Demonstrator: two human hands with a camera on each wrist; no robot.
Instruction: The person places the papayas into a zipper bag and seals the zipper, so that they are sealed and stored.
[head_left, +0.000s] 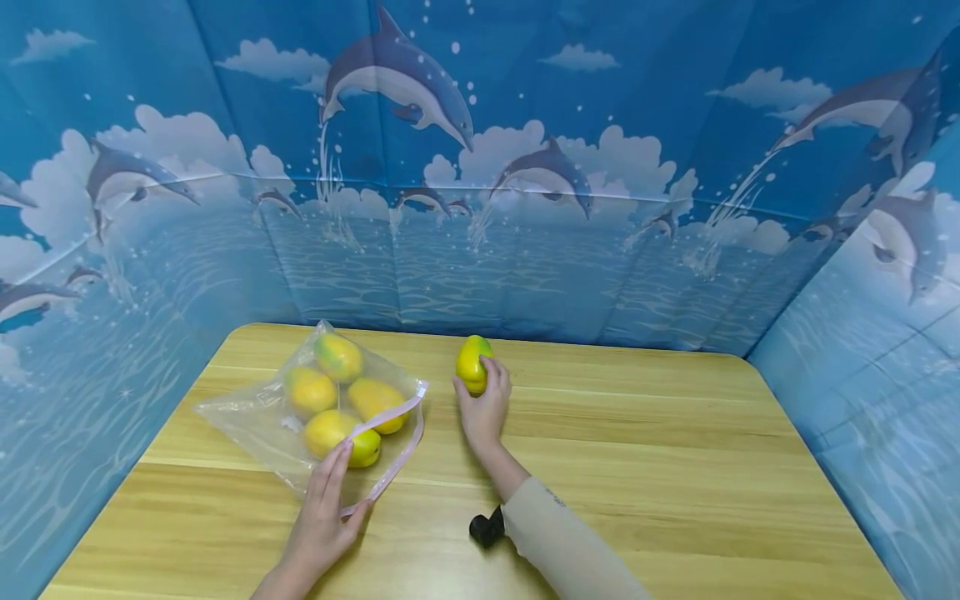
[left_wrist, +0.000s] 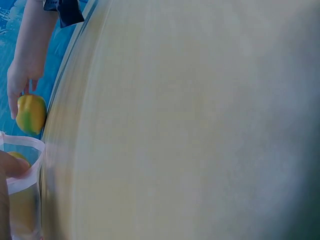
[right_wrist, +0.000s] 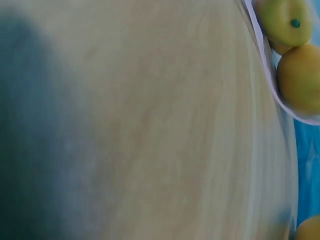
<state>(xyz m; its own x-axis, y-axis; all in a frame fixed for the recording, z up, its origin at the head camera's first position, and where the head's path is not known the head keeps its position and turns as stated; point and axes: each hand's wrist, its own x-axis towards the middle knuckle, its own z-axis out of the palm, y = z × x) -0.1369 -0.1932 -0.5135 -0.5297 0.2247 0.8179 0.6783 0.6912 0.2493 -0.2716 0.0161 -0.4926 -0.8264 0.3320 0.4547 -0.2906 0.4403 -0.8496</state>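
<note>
A yellow-green mango (head_left: 471,368) is by the far side of the table, gripped by my right hand (head_left: 486,410) between thumb and fingers. The left wrist view shows this mango (left_wrist: 31,116) below the fingers of that hand. On the left lies a clear plastic bag (head_left: 251,421) with a pink rim, its mouth facing right and spread apart. Several yellow mangoes (head_left: 309,390) are inside it. My left hand (head_left: 321,510) holds the bag's rim, fingers on the upper edge and thumb at the lower one. In the right wrist view, mangoes (right_wrist: 302,80) show inside the bag's mouth.
The wooden table (head_left: 660,450) has rounded far corners. A blue dolphin-print curtain (head_left: 480,250) hangs behind it and along both sides. A small black device (head_left: 486,529) sits at my right wrist by the sleeve.
</note>
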